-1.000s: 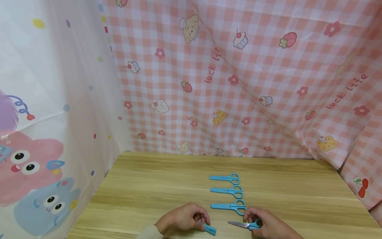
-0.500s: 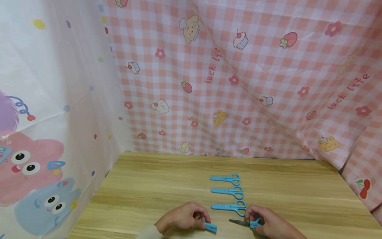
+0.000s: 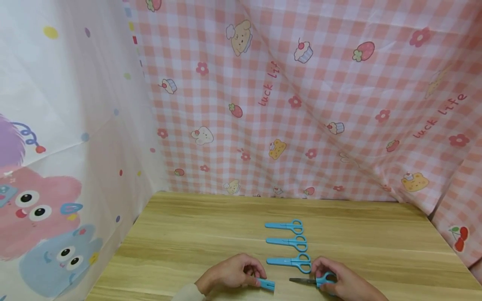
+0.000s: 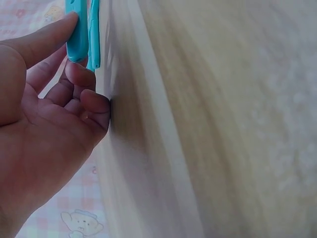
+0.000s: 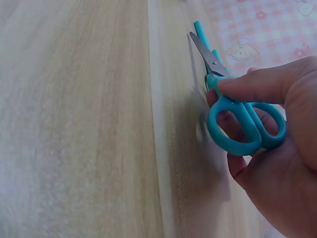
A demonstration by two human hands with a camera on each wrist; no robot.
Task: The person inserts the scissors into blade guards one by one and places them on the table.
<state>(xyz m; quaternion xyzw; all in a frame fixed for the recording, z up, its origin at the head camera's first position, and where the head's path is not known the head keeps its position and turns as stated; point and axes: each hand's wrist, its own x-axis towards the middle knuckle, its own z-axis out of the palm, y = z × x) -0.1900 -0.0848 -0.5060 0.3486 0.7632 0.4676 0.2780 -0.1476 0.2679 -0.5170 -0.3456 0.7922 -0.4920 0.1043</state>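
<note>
My left hand (image 3: pixel 238 271) pinches a blue scissors sheath (image 3: pixel 267 284) between thumb and fingers, its slotted end facing right. In the left wrist view the sheath (image 4: pixel 77 32) sits under the thumb, with the other fingers curled below. Across a small gap, my right hand (image 3: pixel 340 278) grips a pair of scissors (image 5: pixel 233 116) by its blue handles, thumb pressed near the pivot. The bare metal blades (image 3: pixel 302 281) are closed together and point left toward the sheath's slotted end.
Three sheathed blue scissors lie in a column behind the hands: the nearest pair (image 3: pixel 284 261), the middle pair (image 3: pixel 282 241) and the farthest pair (image 3: pixel 280 225), handles to the right. They rest on a wooden table (image 3: pixel 180 234). A pink checked cloth (image 3: pixel 244 125) hangs behind it.
The bare scissors have shifted slightly right with my right hand, and their blades have turned a little more level. The sheath in my left hand has tilted slightly toward level.
</note>
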